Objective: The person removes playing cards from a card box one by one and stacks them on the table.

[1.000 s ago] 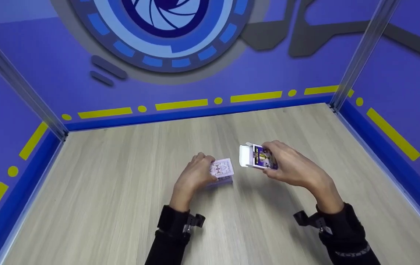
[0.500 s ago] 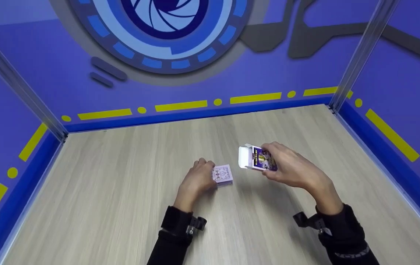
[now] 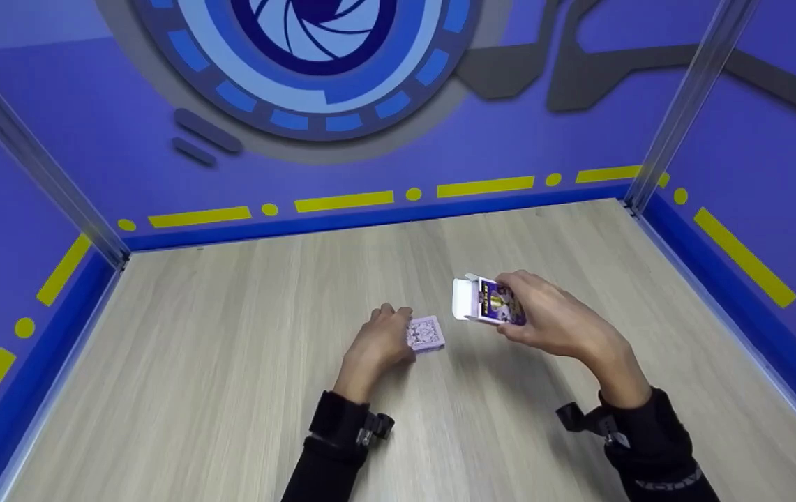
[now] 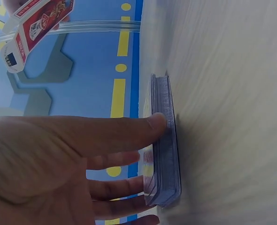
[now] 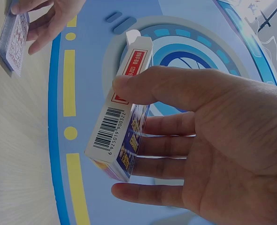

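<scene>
A deck of playing cards (image 3: pixel 426 333) with a purple-and-white patterned back lies on the wooden table, a little right of the middle. My left hand (image 3: pixel 379 339) holds it at its left end; in the left wrist view the thumb (image 4: pixel 156 123) presses one long edge and the fingers reach the opposite side. To the right and higher, my right hand (image 3: pixel 557 314) grips a card box (image 3: pixel 499 301) between thumb and fingers, above the table. The box's white flap (image 3: pixel 464 298) stands open toward the deck. A barcode (image 5: pixel 109 127) shows on its narrow side in the right wrist view.
The light wooden table (image 3: pixel 230 348) is bounded by blue-purple printed walls (image 3: pixel 342 174) at the back and both sides. Metal posts (image 3: pixel 684 104) stand at the back corners. Black straps with small cameras (image 3: pixel 377 425) sit on both wrists.
A tilted upper part of the deck has come down onto the rest, so the cards now lie in one stack. The left hand has moved slightly lower and rightward; the right hand stays nearly still.
</scene>
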Motion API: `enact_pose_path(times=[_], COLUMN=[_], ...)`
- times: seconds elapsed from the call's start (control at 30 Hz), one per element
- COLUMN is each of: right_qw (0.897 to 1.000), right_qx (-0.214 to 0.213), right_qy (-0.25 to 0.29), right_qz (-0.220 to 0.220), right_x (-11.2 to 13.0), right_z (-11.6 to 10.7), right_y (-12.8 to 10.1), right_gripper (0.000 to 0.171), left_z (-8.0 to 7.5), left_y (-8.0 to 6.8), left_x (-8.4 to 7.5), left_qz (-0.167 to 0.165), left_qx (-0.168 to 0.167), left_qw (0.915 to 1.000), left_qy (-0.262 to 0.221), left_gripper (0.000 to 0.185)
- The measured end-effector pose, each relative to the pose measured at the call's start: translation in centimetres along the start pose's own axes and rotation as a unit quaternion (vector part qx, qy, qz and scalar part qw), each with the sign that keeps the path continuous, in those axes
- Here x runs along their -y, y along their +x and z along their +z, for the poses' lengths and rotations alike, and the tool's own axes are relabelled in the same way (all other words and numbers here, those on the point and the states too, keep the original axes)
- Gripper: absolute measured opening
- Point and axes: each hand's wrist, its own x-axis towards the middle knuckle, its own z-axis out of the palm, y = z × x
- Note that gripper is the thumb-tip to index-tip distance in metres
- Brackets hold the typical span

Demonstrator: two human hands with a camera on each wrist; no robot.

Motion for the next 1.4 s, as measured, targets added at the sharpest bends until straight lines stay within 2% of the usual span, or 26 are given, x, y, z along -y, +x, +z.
enact_pose_path(times=[0.23,0.5,0.77,1.0,1.17,1.23,1.27,1.33,1.4], right_qw=[1.000,1.000,1.000,1.000,1.000,1.000,1.000,0.999,0.999], right_qx=[-0.003,-0.009,-0.005,-0.003,-0.005,-0.011,-0.015,-0.022,-0.028], right_qy=[0.003,-0.003,-0.001,-0.001,-0.004,-0.006,-0.008,-0.013,-0.020], right_qz=[-0.002,-0.006,-0.002,0.000,-0.003,-0.011,-0.015,-0.024,-0.028], right_x=[0.0,-0.1,-0.1,-0.1,0.0,-0.1,-0.1,-0.1,0.0], right_z=[0.0,0.0,0.0,0.0,0.0,0.1,0.1,0.2,0.2], right_y=[-0.1,-0.2,-0.2,-0.1,-0.1,0.0,0.0,0.1,0.1], right_gripper=[0.065,0.064,0.066,0.066,0.066,0.065,0.065,0.065,0.064], left_z=[0.6,0.5,0.5,0.4,-0.2,-0.9,-1.3,-2.2,-3.1], left_y=[0.4,0.5,0.5,0.5,0.0,-0.2,-0.4,-0.7,-1.2], left_x=[-0.2,-0.3,-0.2,-0.1,-0.1,-0.3,-0.5,-1.1,-2.1], left_qz=[-0.001,-0.025,-0.017,-0.012,-0.026,-0.032,-0.033,-0.022,-0.001], left_qx=[-0.002,0.006,0.005,0.003,0.011,-0.003,-0.022,-0.080,-0.149], left_qw=[0.9995,0.9995,0.9995,0.9997,0.9996,0.9993,0.9990,0.9962,0.9876], left_qy=[0.030,0.016,0.024,0.020,-0.008,-0.017,-0.021,-0.028,-0.048], left_gripper=[0.061,0.050,0.040,0.047,0.079,0.084,0.083,0.068,0.046])
